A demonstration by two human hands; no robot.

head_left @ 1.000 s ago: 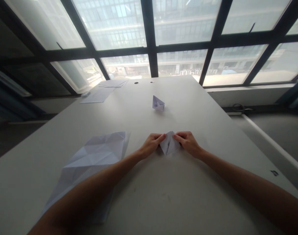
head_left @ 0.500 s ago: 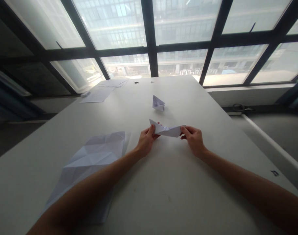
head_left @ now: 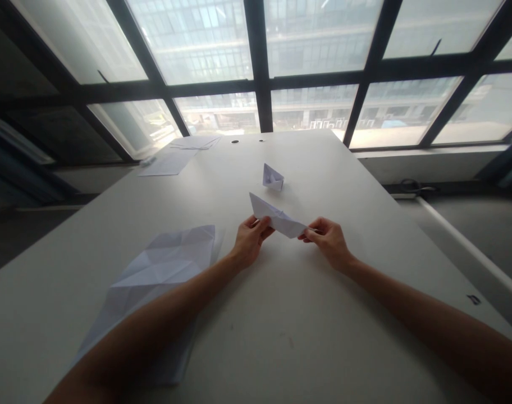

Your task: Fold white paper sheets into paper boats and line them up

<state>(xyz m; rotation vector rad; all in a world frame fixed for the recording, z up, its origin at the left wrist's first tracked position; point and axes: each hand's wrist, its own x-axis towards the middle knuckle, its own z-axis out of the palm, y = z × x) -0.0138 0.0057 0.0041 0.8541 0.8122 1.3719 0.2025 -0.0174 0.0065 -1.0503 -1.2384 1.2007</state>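
Left hand (head_left: 248, 241) and right hand (head_left: 330, 242) pinch a paper boat (head_left: 282, 220); a second boat (head_left: 273, 179) sits nearer the desk's (head_left: 310, 154) far edge.

The boat (head_left: 286, 224) in my fingers (head_left: 263, 224) is matt paper; the sheet (head_left: 165, 266) is creased paper, the worktop (head_left: 264, 308) smooth, faintly glossy.

Folded paper (head_left: 278, 216), a compact diamond 1 sec ago, now spread long & boat-like. Vs ½ sec ago it's tilted: L tip farther off & sticking out more past L hand (head_left: 248, 240), R end nearer, w/ R hand (head_left: 330, 241) slightly more L.
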